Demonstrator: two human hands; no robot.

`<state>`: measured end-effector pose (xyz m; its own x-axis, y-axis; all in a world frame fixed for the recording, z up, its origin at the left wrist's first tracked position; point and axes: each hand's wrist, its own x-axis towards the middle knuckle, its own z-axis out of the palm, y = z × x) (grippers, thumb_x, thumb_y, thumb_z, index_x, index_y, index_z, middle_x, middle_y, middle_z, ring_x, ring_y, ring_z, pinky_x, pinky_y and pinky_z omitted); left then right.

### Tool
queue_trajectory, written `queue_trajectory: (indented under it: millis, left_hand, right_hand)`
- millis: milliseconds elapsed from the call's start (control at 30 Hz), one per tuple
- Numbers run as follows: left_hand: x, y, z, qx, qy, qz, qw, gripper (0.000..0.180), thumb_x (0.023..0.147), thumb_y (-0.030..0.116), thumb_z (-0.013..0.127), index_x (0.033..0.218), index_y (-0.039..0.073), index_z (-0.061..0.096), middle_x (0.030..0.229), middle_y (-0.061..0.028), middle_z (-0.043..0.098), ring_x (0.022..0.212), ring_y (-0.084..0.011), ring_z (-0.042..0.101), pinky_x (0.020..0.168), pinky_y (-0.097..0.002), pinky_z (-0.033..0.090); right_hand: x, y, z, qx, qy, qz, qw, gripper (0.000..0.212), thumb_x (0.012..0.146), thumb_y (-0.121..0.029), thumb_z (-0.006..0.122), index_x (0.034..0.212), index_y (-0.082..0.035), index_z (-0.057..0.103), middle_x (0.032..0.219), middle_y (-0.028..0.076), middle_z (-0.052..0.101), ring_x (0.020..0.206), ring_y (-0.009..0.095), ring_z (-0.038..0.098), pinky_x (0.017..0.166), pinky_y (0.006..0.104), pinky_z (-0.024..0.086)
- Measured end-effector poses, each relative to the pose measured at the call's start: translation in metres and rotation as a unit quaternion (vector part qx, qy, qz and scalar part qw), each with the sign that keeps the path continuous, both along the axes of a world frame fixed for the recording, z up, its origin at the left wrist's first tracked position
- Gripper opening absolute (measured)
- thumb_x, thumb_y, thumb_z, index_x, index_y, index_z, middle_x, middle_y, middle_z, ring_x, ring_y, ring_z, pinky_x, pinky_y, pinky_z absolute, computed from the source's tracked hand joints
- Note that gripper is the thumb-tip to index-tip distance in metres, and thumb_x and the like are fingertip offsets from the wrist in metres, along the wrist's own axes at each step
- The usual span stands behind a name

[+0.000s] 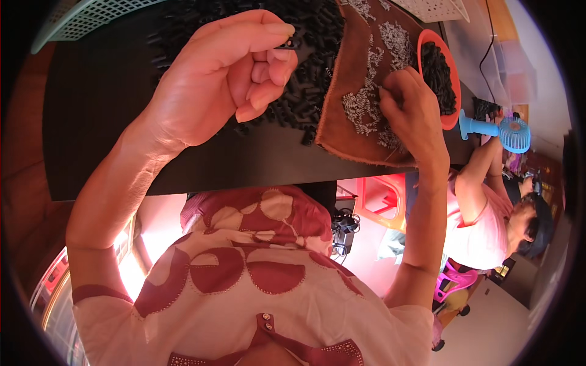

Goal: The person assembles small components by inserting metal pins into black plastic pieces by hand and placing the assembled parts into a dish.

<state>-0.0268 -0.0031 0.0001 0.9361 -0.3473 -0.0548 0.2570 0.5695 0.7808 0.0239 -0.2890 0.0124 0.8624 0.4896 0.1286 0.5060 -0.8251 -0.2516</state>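
My left hand is raised over the dark table, pinching a small black plastic piece between thumb and forefinger. Its other fingers curl loosely below. My right hand is closed in a pinch over a brown cloth, fingertips down beside scattered small silvery metal springs. Whatever lies between those fingertips is hidden. A loose heap of black plastic pieces spreads across the table behind and right of my left hand, up to the cloth's edge.
An orange-red bowl full of black pieces stands right of the cloth. A pale green basket is at the far left, a white one at the far right. A blue handheld fan and another person are at the right.
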Motion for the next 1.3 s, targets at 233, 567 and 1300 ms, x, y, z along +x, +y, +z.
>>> queue_trajectory:
  millis: [233,567,1300]
  left_hand:
    - [0.005,0.001,-0.004,0.003,0.018,-0.003,1.000,0.022,0.100,0.025,0.048,0.086,0.008,0.047,0.076,-0.0026,0.050,0.051,-0.0070,0.040,0.038,-0.0207,0.024]
    - [0.002,-0.001,0.000,0.012,0.036,-0.021,0.999,0.023,0.099,0.031,0.051,0.086,0.011,0.049,0.075,-0.0007,0.053,0.051,-0.0073,0.045,0.040,-0.0215,0.024]
    - [0.006,-0.002,0.001,-0.004,0.022,-0.027,0.999,0.026,0.101,0.030,0.048,0.090,0.008,0.055,0.074,-0.0021,0.054,0.050,-0.0081,0.045,0.039,-0.0223,0.028]
  right_hand:
    - [0.003,0.006,0.002,0.141,0.039,-0.042,0.988,0.008,0.085,-0.004,0.065,0.090,-0.002,0.059,0.079,0.005,0.060,0.067,0.016,0.059,0.061,0.0305,0.046]
    - [-0.017,0.076,0.041,0.436,0.260,0.053,0.860,0.023,0.091,-0.003,0.060,0.114,0.002,0.059,0.074,0.002,0.062,0.061,0.002,0.050,0.051,0.0174,0.037]
    - [-0.005,0.108,0.030,0.467,0.206,0.099,0.854,0.022,0.095,-0.011,0.061,0.114,0.000,0.059,0.074,0.000,0.058,0.057,0.001,0.044,0.047,0.0176,0.030]
